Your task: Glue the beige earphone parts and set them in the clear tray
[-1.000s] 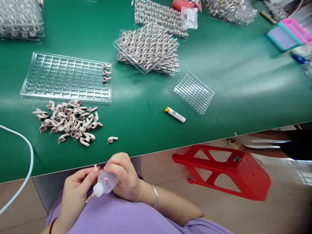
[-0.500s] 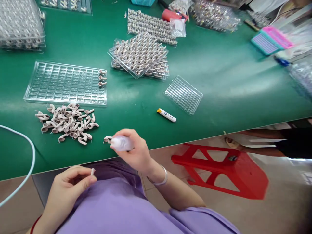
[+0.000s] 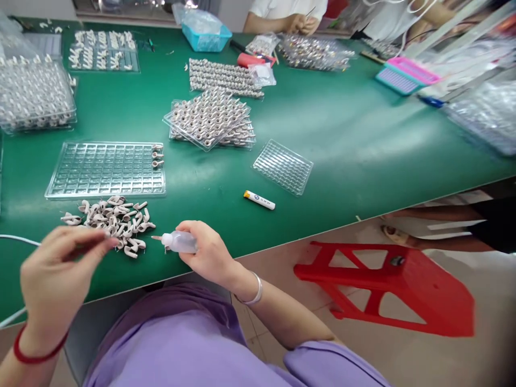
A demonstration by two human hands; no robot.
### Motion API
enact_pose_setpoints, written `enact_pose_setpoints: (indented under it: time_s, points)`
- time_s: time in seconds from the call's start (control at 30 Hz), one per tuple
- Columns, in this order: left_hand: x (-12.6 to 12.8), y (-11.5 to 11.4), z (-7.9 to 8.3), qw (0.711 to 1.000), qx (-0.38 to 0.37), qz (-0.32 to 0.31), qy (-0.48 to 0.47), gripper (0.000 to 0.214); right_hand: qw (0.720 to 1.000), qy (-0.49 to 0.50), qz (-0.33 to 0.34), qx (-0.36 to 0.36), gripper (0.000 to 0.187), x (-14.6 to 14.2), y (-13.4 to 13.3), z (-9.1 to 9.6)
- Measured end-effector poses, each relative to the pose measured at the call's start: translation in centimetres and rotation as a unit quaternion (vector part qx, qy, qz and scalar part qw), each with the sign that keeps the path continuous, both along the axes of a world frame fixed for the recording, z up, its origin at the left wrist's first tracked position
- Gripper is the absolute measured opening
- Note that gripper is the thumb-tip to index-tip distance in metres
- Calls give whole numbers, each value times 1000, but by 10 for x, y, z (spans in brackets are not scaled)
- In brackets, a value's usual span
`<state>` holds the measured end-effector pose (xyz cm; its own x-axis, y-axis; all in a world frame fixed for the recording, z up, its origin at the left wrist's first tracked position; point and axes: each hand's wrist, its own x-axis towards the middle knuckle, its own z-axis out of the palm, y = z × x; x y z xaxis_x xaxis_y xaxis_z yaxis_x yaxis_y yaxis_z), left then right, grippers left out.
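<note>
- Green table (image 3: 342, 145) is bearing a shell pile (image 3: 116, 213).
- Left hand (image 3: 60, 263) is hovering by the pile's near-left side; its grip I cannot tell.
- Right hand (image 3: 209, 251) is grasping a bottle (image 3: 182, 242), right of the pile.
- Picking is seemingly underway; the next move is calling for pinching one shell.
- Tray (image 3: 105, 169) is lying beyond the pile.

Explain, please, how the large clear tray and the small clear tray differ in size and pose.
The large tray is plainly bigger than the small tray. The large tray's long sides run nearly straight across the view; the small tray's slant down rightward. Both are clear, on the green table.
</note>
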<state>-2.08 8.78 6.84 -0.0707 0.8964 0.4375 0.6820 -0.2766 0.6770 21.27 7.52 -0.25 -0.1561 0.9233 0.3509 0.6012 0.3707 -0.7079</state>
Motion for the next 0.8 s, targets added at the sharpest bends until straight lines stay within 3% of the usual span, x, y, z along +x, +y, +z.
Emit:
enact_pose_setpoints:
  time_s: [0.07,0.2,0.33,0.47,0.6,0.73,0.8]
  points:
    - [7,37,8,997,48,0,61,20,999,31,-1,-9,32,1,2,1]
    - [39,108,8,977,35,-116,173,34,994,108,2,-34,33,4,0,4]
    - [67,142,3,951,-1,-198,239,37,983,173,0,-69,32,9,-4,4]
    - [76,142,8,939,-22,-222,263,51,963,248,-2,-107,32,14,-4,5]
    - [77,130,15,946,-43,-203,250,39,951,286,-16,-121,35,17,0,10]
    - [74,101,17,946,-92,-221,217,33,945,302,1,-128,37,16,0,16]
    - [68,79,15,930,-176,-273,173,38,952,289,17,-105,37,14,-1,18]
